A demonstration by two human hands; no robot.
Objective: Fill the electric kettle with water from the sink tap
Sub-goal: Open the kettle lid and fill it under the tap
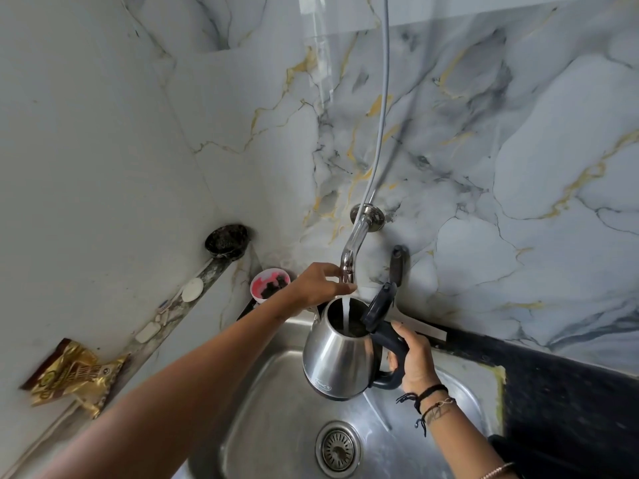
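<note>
You are in the middle of the fill — a white stream of water (345, 311) runs from the curved chrome wall tap (352, 250) straight into the open mouth of the rounded brushed-steel electric kettle (333, 361), whose black hinged lid (378, 305) stands tipped back on the right. Your right hand (413, 361) is wrapped closed around the kettle's black handle and holds the kettle in the air over the stainless-steel sink basin (276, 426), just under the spout. Your left hand (318, 285) reaches to the far end of the tap with its fingers curled at the spout; whether they actually pinch it or only rest there, I cannot tell. The water level inside is dark and hard to read, so judge it yourself; what remains, as far as I can see, is to reach the fill you want, shut off the tap and close the lid. Below the kettle sits the round metal drain strainer (338, 449). The walls are grey marble-look tiles with gold veins, meeting at a corner on the left — a narrow ledge there carries a crumpled gold foil wrapper (74, 375), and a small pink-and-white cup (269, 283) sits in the corner. A black speckled countertop (570, 392) runs off to the right.
</note>
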